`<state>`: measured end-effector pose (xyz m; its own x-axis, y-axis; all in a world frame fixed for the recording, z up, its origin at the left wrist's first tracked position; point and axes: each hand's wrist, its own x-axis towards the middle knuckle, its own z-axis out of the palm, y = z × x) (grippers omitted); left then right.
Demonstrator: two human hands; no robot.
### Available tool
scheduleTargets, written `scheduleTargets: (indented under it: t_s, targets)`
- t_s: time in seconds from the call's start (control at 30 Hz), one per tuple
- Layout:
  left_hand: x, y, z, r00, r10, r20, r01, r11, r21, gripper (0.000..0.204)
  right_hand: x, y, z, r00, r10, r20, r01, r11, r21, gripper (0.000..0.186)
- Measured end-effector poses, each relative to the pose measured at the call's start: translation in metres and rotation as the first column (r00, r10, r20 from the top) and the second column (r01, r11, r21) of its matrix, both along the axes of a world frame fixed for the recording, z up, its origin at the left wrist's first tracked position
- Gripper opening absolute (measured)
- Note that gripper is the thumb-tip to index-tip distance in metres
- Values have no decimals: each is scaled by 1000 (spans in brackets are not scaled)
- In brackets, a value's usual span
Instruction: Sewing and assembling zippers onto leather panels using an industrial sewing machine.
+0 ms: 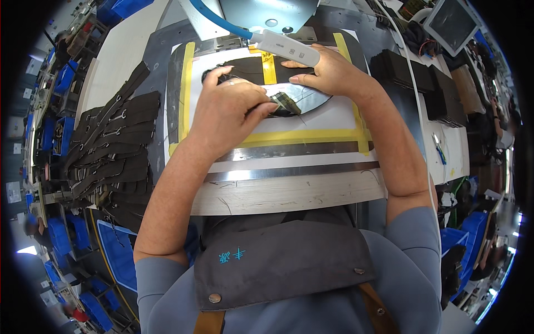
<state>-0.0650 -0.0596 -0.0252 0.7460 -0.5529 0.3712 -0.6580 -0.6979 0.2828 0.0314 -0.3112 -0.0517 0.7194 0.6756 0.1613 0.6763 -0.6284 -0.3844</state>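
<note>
The white, flat rectangular sheet bordered with yellow tape (331,121) looks firm, a steady bed for the work. Over it, the right hand (332,69) is spread, fingers reaching onto the dark brown fabric panel (242,68); the left hand (231,106) has one finger extended to the panel's left end, while thumb and forefinger seem to pinch the smaller piece nearer the body, though they cover the exact grip. The dark panel lies in the middle of the sheet; it should be light and limp, best pressed flat near both ends. Beside it, the silvery, curved-edged smooth panel (318,100) is probably slick, so a flat palm would suit it. Smallest is the green patterned fabric patch (286,103) at the left thumb: likely light, soft and apt to fray, best taken by a corner.
</note>
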Motion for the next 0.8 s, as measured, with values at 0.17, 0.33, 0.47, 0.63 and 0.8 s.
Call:
scheduleTargets:
  t_s: [0.17, 0.33, 0.47, 0.63, 0.8]
  targets:
    - [13, 22, 1, 969, 219, 114, -207, 973, -103, 13, -19, -6, -1, 993, -109, 35, 106, 991, 79, 53]
    - [29, 42, -17, 905, 403, 137, -374, 907, -196, 24, -25, -4, 2, 986, -140, 87, 141, 990, 5, 57]
    - [14, 44, 1, 869, 364, -335, -428, 892, -143, 40, -38, -7, 12, 991, -135, -14, 135, 991, -26, 55]
    - [-9, 45, 9, 834, 333, -440, -422, 899, -119, 47, -58, -22, 7, 997, -28, -66, 40, 980, 195, 58]
    - [-28, 43, 21, 787, 194, -586, -361, 915, -181, 55, -95, -45, 19, 980, -46, -191, 97, 960, 264, 70]
